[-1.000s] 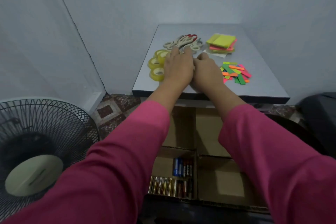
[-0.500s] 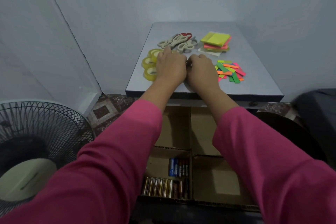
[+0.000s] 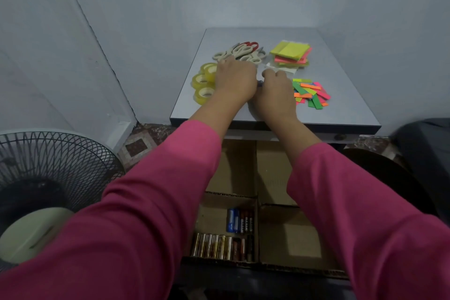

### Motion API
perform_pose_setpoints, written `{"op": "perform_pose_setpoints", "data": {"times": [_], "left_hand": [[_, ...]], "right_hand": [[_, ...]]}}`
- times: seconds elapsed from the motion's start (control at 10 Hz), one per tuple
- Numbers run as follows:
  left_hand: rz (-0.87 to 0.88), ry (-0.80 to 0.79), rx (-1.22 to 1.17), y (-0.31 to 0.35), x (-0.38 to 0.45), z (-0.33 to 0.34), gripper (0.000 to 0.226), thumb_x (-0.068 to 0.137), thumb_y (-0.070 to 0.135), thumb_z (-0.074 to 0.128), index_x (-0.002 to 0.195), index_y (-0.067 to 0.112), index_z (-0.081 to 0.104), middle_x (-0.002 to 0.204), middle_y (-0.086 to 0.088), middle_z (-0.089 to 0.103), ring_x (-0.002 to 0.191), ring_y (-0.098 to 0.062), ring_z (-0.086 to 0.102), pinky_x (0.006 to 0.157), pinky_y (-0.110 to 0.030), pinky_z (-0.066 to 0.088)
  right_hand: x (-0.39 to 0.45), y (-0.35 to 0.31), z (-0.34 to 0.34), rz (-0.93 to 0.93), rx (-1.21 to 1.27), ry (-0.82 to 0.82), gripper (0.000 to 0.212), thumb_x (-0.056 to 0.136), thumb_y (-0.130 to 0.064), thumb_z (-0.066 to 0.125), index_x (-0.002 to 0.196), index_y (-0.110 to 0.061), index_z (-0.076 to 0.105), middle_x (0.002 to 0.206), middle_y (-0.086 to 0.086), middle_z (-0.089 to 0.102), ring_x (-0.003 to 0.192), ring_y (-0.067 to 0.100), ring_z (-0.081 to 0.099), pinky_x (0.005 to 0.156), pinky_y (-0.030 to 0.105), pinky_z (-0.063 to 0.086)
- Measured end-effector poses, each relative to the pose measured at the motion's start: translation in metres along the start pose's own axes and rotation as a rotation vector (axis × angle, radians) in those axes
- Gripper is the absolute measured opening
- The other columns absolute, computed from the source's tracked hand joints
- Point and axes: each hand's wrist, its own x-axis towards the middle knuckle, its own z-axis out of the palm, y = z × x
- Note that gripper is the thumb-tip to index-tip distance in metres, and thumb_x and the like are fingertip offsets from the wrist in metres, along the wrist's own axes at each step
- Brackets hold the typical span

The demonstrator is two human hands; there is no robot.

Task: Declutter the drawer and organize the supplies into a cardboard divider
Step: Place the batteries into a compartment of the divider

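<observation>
Sorted by kind on the counter (image 3: 341, 109), the supplies look staged for the cardboard divider (image 3: 287, 234) below, where batteries (image 3: 226, 238) already fill one cell. Tape rolls (image 3: 203, 81) sit just left of the left hand (image 3: 235, 79); scissors (image 3: 239, 52) lie beyond its knuckles. Both hands curl over something small between them; the right hand (image 3: 276, 91) hides it, so what either grip holds I cannot tell. Sticky notes (image 3: 291, 53) and colored strips (image 3: 310, 92) lie to the right

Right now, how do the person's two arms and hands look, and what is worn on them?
Both arms wear long pink sleeves, the left sleeve and the right sleeve, plain, without markings, ending below the wrists. The left hand and the right hand are bare: no gloves, and no rings or watch show from this view.
</observation>
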Motion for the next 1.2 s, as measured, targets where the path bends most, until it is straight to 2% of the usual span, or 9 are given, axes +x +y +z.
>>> {"op": "perform_pose_setpoints", "data": {"times": [0.3, 0.4, 0.5, 0.6, 0.7, 0.8, 0.9, 1.1, 1.2], "left_hand": [[-0.016, -0.021, 0.021, 0.007, -0.001, -0.006, 0.006, 0.089, 0.017, 0.05, 0.09, 0.017, 0.056, 0.107, -0.009, 0.064, 0.111, -0.031, 0.051, 0.091, -0.037, 0.037], [-0.076, 0.043, -0.134, 0.003, -0.014, -0.017, 0.01, 0.087, 0.021, 0.052, 0.09, 0.016, 0.059, 0.101, -0.005, 0.063, 0.102, -0.027, 0.053, 0.077, -0.033, 0.034], [-0.152, 0.023, -0.373, -0.004, -0.045, -0.035, 0.025, 0.088, 0.025, 0.053, 0.109, 0.018, 0.064, 0.093, 0.0, 0.061, 0.085, -0.019, 0.055, 0.067, -0.031, 0.039], [-0.196, -0.057, -0.697, -0.011, -0.094, -0.048, 0.026, 0.087, 0.021, 0.057, 0.112, 0.021, 0.063, 0.082, 0.002, 0.065, 0.074, -0.014, 0.062, 0.068, -0.033, 0.052], [-0.242, -0.171, -0.884, -0.019, -0.146, -0.051, 0.022, 0.084, 0.014, 0.065, 0.104, 0.021, 0.063, 0.075, 0.003, 0.065, 0.067, -0.008, 0.062, 0.062, -0.028, 0.05], [-0.317, -0.415, -0.953, -0.021, -0.188, -0.04, 0.019, 0.083, 0.012, 0.069, 0.097, 0.022, 0.06, 0.084, 0.0, 0.066, 0.07, -0.01, 0.063, 0.06, -0.026, 0.05], [-0.358, -0.665, -0.83, -0.015, -0.213, -0.007, 0.014, 0.085, 0.013, 0.067, 0.085, 0.023, 0.057, 0.086, 0.0, 0.063, 0.076, -0.012, 0.062, 0.066, -0.026, 0.05], [-0.299, -0.77, -0.369, -0.011, -0.232, 0.066, 0.014, 0.096, 0.014, 0.051, 0.089, 0.008, 0.062, 0.097, -0.007, 0.062, 0.099, -0.023, 0.06, 0.08, -0.027, 0.044], [-0.285, -0.697, -0.298, -0.006, -0.238, 0.07, 0.021, 0.097, 0.009, 0.046, 0.109, 0.001, 0.061, 0.113, -0.015, 0.062, 0.107, -0.029, 0.059, 0.082, -0.031, 0.044]], "right_hand": [[0.001, 0.005, 0.007, 0.046, 0.024, 0.095, 0.026, 0.09, -0.008, 0.051, 0.115, -0.002, 0.055, 0.113, 0.02, 0.048, 0.098, 0.031, 0.048, 0.071, 0.026, 0.03], [0.003, 0.005, 0.011, 0.07, 0.056, 0.137, 0.028, 0.09, -0.004, 0.048, 0.116, -0.002, 0.055, 0.111, 0.019, 0.049, 0.095, 0.03, 0.05, 0.07, 0.027, 0.034], [0.0, 0.003, 0.009, 0.029, 0.168, 0.18, 0.029, 0.087, -0.003, 0.048, 0.115, 0.0, 0.057, 0.107, 0.019, 0.05, 0.088, 0.029, 0.051, 0.072, 0.032, 0.043], [-0.013, 0.0, 0.0, -0.179, 0.324, 0.247, 0.034, 0.086, -0.008, 0.049, 0.118, -0.001, 0.059, 0.101, 0.017, 0.049, 0.081, 0.018, 0.046, 0.071, 0.02, 0.04], [-0.049, -0.006, -0.004, -0.262, 0.497, 0.278, 0.036, 0.087, -0.008, 0.054, 0.121, 0.001, 0.059, 0.099, 0.012, 0.047, 0.08, 0.002, 0.041, 0.072, 0.009, 0.04], [-0.1, -0.008, -0.003, -0.13, 0.651, 0.176, 0.035, 0.089, -0.004, 0.058, 0.124, -0.006, 0.059, 0.102, 0.0, 0.045, 0.081, -0.006, 0.046, 0.072, 0.004, 0.039], [-0.136, -0.001, 0.005, 0.075, 0.726, -0.025, 0.037, 0.09, -0.011, 0.058, 0.125, -0.02, 0.058, 0.102, -0.008, 0.047, 0.086, -0.001, 0.051, 0.073, 0.012, 0.047], [-0.164, 0.016, 0.013, 0.251, 0.775, -0.129, 0.036, 0.089, -0.007, 0.06, 0.122, -0.022, 0.061, 0.1, -0.009, 0.049, 0.087, -0.001, 0.052, 0.071, 0.006, 0.045], [-0.167, 0.018, 0.013, 0.282, 0.792, -0.148, 0.037, 0.089, -0.006, 0.06, 0.12, -0.026, 0.06, 0.099, -0.01, 0.05, 0.086, 0.0, 0.053, 0.07, 0.006, 0.046]]}}
